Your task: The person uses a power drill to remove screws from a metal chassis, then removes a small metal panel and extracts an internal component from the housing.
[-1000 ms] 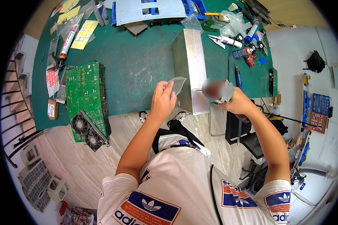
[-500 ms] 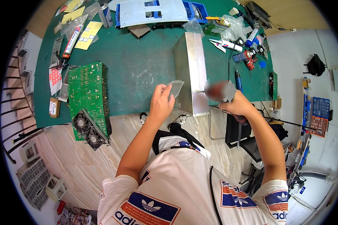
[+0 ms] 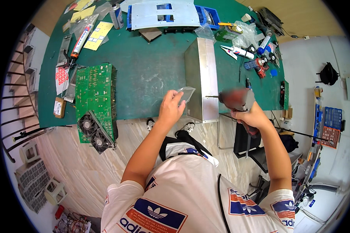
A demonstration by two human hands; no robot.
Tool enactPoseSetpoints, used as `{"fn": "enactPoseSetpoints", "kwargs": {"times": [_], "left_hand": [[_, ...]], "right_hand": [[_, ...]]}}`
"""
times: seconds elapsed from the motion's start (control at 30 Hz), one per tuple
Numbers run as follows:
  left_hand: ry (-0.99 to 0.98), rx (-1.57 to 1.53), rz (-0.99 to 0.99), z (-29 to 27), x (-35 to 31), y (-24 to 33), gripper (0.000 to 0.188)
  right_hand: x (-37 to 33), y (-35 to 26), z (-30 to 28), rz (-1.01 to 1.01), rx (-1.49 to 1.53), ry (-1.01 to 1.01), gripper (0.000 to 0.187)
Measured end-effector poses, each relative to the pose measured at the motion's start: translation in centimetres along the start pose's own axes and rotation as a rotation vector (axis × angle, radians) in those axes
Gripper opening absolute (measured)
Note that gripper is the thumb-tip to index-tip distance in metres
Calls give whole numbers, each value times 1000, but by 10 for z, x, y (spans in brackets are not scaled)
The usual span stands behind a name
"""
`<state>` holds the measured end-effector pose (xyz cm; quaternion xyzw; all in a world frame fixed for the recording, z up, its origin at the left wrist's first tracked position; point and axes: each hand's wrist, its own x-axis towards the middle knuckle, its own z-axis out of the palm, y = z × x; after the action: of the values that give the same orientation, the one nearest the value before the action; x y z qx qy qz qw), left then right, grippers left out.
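A clear plastic bag (image 3: 187, 93) is pinched in the fingers of my left hand (image 3: 172, 107), beside the left wall of a long silver metal case (image 3: 202, 77). My right hand (image 3: 252, 115) grips a red and black power drill (image 3: 235, 99) by its handle, with the trigger area partly under my fingers. The drill's thin bit (image 3: 212, 96) points left and overlaps the near part of the case in the head view; I cannot tell whether its tip touches the metal. The case lies lengthwise, its near end at the table's front edge.
On the left lies a green circuit board (image 3: 95, 91) with two black fans (image 3: 94, 130). A sealant gun (image 3: 81, 40) sits farther back. Blue bins (image 3: 203, 14) under a pale metal panel (image 3: 159, 17) line the far edge. Spray cans (image 3: 254, 63) and tubes (image 3: 241, 52) crowd the right.
My right hand has drawn the drill slightly to the right relative to the case, showing more of the bit. The view has shifted a little; my left hand keeps the bag.
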<state>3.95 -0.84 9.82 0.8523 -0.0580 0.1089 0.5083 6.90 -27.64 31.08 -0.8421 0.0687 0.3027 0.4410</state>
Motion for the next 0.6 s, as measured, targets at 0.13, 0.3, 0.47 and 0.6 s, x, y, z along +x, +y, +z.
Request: {"fn": "enactPoseSetpoints", "kwargs": {"times": [0.13, 0.3, 0.47, 0.6], "left_hand": [[25, 8, 64, -4, 1, 7, 34], [55, -45, 119, -16, 5, 27, 28], [62, -22, 164, -24, 4, 32, 22], [71, 2, 128, -28, -1, 19, 21]], "right_hand": [[-13, -28, 14, -39, 16, -67, 35], [-14, -45, 32, -69, 16, -93, 38], [-7, -34, 33, -65, 80, -131, 38], [-10, -28, 24, -51, 66, -108, 35]]}}
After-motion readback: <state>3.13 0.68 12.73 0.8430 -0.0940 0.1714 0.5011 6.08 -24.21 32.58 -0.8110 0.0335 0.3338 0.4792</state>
